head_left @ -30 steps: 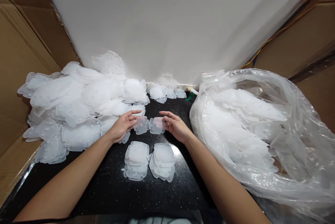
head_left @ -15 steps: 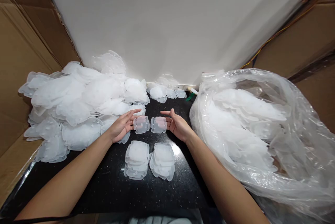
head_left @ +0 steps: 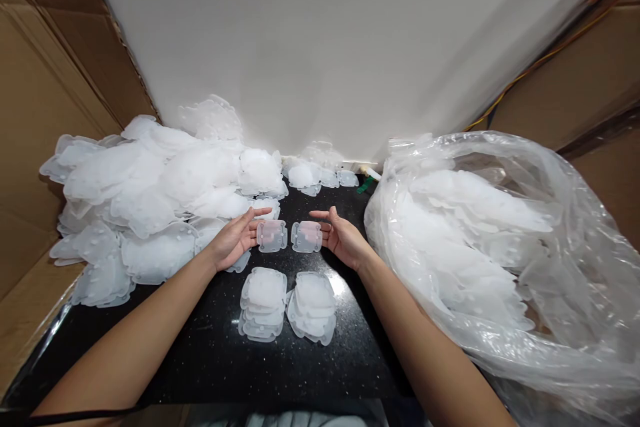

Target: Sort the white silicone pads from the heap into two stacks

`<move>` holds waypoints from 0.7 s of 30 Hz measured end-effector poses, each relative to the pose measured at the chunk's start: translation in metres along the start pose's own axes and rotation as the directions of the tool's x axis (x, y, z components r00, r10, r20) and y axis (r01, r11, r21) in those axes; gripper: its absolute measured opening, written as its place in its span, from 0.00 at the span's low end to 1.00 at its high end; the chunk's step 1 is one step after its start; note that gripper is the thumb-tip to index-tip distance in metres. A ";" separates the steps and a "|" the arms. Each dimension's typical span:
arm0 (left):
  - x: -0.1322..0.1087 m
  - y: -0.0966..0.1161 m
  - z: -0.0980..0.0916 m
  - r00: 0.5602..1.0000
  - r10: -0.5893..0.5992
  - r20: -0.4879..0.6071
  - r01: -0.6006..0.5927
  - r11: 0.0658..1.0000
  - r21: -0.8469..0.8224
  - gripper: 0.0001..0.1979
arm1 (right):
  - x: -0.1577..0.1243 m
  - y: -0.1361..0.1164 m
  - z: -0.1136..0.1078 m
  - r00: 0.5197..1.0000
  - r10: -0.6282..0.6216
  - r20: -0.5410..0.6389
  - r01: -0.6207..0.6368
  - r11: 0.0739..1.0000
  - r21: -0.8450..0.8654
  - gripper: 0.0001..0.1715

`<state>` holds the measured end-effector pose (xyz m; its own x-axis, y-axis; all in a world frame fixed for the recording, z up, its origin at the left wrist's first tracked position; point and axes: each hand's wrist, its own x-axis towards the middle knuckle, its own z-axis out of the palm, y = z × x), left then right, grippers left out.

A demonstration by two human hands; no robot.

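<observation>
My left hand [head_left: 237, 238] holds a thin, translucent plastic plate [head_left: 271, 236] at its edge, the fingers showing pinkish through it. Facing it, my right hand [head_left: 345, 239] has a matching plastic plate [head_left: 307, 236] by its outer edge. A narrow gap separates the two plates above the black countertop [head_left: 210, 340]. Both thumbs and index fingers stretch out above the plates. Nearer to me lie two small overlapping stacks of the same plates, a left stack [head_left: 263, 304] and a right stack [head_left: 313, 307].
A big heap of plates [head_left: 160, 180] covers the left side. A smaller pile [head_left: 305, 172] lies by the white wall [head_left: 320, 47]. On the right stands an open clear plastic bag [head_left: 590, 267] full of plates. Cardboard [head_left: 45, 67] borders the left side.
The whole view has shifted very slightly. Both hands keep nearly the same pose with their plates, which are turned a little flatter to the camera.
</observation>
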<state>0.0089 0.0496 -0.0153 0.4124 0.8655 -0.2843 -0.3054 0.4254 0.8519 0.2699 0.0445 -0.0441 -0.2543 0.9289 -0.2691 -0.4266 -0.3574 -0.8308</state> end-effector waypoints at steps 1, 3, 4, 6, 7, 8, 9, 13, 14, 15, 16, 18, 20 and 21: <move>0.000 0.000 0.000 1.000 0.001 -0.002 -0.001 1.000 0.002 0.22 | 0.000 0.000 0.000 1.000 -0.001 0.001 0.001 1.000 -0.002 0.26; 0.000 0.000 0.000 1.000 0.001 -0.004 -0.001 1.000 0.009 0.22 | -0.001 0.000 0.000 1.000 0.001 0.003 -0.001 1.000 -0.005 0.26; 0.000 0.000 0.001 1.000 0.000 -0.009 0.000 1.000 0.014 0.21 | -0.001 0.000 0.001 1.000 0.003 0.003 -0.003 1.000 -0.005 0.26; -0.001 0.000 0.002 1.000 -0.003 -0.024 0.003 1.000 0.024 0.21 | -0.001 -0.001 0.002 1.000 0.007 0.000 -0.007 1.000 -0.004 0.26; -0.001 0.000 0.003 1.000 -0.004 -0.029 0.005 1.000 0.027 0.21 | -0.002 -0.001 0.002 1.000 0.007 -0.001 -0.007 1.000 -0.003 0.26; -0.001 0.000 0.003 1.000 -0.004 -0.030 0.005 1.000 0.027 0.20 | -0.002 -0.001 0.003 1.000 0.005 -0.002 -0.005 1.000 -0.003 0.26; -0.001 0.000 0.003 1.000 -0.003 -0.028 0.003 1.000 0.024 0.20 | -0.002 -0.001 0.003 1.000 0.003 -0.002 -0.003 1.000 -0.005 0.26; -0.002 0.000 0.002 1.000 -0.001 -0.008 0.001 1.000 0.007 0.20 | -0.002 0.000 0.003 1.000 -0.002 0.000 0.002 1.000 -0.003 0.26; -0.002 0.000 0.002 1.000 -0.001 -0.006 0.001 1.000 0.009 0.20 | -0.002 0.000 0.003 1.000 -0.003 0.002 0.003 1.000 -0.005 0.25; -0.002 0.000 0.002 1.000 -0.002 -0.004 0.002 1.000 0.013 0.20 | -0.003 0.000 0.002 1.000 -0.007 0.005 0.007 1.000 -0.009 0.24; -0.002 0.000 0.002 1.000 -0.001 -0.003 0.001 1.000 0.018 0.20 | -0.003 0.000 0.002 1.000 -0.012 0.010 0.012 1.000 -0.019 0.22; -0.003 -0.001 0.002 1.000 0.004 -0.009 -0.004 0.999 0.033 0.18 | -0.004 0.000 0.002 1.000 -0.022 0.023 0.023 0.999 -0.045 0.19; -0.003 -0.002 0.002 1.000 0.007 -0.014 -0.006 0.999 0.046 0.15 | -0.005 -0.001 0.004 0.999 -0.022 0.032 0.024 0.997 -0.070 0.18; -0.002 -0.003 0.001 1.000 0.006 -0.015 -0.006 0.999 0.050 0.14 | -0.006 -0.001 0.005 0.999 -0.020 0.033 0.023 0.997 -0.077 0.17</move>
<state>0.0101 0.0461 -0.0164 0.3975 0.8720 -0.2856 -0.2648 0.4070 0.8742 0.2680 0.0390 -0.0393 -0.2739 0.9323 -0.2363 -0.3639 -0.3279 -0.8718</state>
